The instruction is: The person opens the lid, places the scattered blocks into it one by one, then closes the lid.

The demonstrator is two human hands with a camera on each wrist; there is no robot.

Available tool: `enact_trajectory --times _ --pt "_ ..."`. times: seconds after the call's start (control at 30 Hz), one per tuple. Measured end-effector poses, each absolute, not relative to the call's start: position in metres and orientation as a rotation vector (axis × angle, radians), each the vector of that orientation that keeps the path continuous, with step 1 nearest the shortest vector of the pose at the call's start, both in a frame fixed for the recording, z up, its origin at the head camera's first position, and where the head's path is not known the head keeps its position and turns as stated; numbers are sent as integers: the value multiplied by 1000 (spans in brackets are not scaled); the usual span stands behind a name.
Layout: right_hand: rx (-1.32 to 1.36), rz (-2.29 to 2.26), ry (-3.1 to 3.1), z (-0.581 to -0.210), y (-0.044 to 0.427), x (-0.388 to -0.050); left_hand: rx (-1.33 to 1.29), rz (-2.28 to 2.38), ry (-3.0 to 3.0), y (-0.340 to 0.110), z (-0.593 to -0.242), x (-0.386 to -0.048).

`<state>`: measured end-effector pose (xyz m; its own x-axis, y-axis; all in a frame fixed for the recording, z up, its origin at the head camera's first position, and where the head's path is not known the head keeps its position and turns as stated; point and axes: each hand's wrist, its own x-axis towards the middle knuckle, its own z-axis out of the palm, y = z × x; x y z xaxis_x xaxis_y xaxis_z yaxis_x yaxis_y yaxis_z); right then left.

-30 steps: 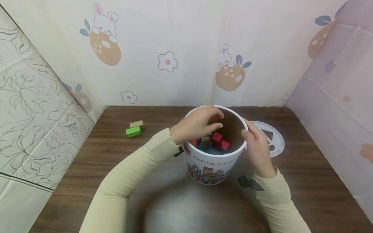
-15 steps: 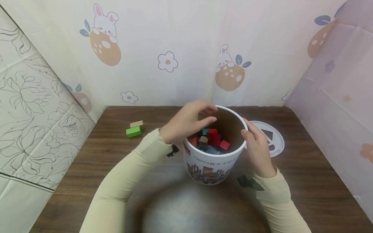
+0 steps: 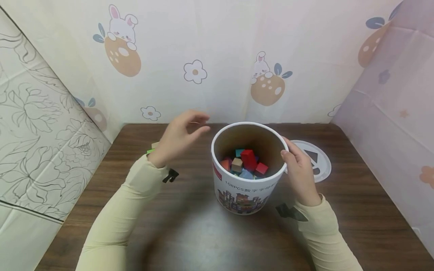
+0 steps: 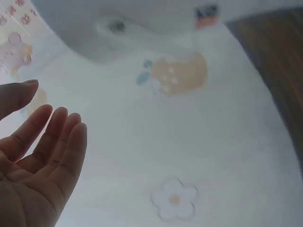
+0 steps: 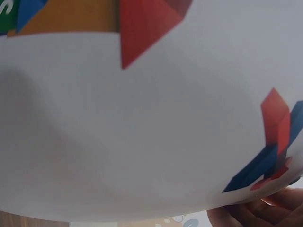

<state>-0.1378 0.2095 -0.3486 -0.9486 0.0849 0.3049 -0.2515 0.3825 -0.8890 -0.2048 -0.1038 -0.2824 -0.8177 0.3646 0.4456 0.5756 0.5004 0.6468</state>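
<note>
A white round bucket [image 3: 249, 201] stands on the table with several coloured blocks inside, among them a red block [image 3: 248, 160] and a plain wooden block [image 3: 237, 164]. My right hand [image 3: 299, 171] grips the bucket's right rim, thumb over the edge; the right wrist view shows the bucket's printed side and part of those fingers [image 5: 251, 213]. Left of the bucket, my left hand [image 3: 178, 139] hangs in the air, thumb and fingers apart, holding nothing. The left wrist view also shows this hand [image 4: 42, 165] with loosely bent fingers. Behind its wrist, a green block [image 3: 150, 151] is mostly hidden.
A white lid [image 3: 325, 167] with cut-out shapes lies right of the bucket, partly behind my right hand. Beside the green block, a pale wooden block [image 3: 155, 145] is partly covered. A printed cloth [image 3: 217, 37] hangs behind the dark wooden table [image 3: 190, 233].
My left hand has come out from over the bucket and moved left, in front of the two loose blocks. The blocks in the bucket are now in plain sight. My right hand stays on the rim.
</note>
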Motion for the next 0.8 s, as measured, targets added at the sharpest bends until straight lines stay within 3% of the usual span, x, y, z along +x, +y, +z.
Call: enact_trajectory --times 0.33,0.8 --pt "136 1601 -2348 -348 209 -137 -615 -1206 -2490 -162 -310 -213" --pt "114 1608 -2352 -347 210 -138 -190 -1090 -2773 -233 -383 -237"
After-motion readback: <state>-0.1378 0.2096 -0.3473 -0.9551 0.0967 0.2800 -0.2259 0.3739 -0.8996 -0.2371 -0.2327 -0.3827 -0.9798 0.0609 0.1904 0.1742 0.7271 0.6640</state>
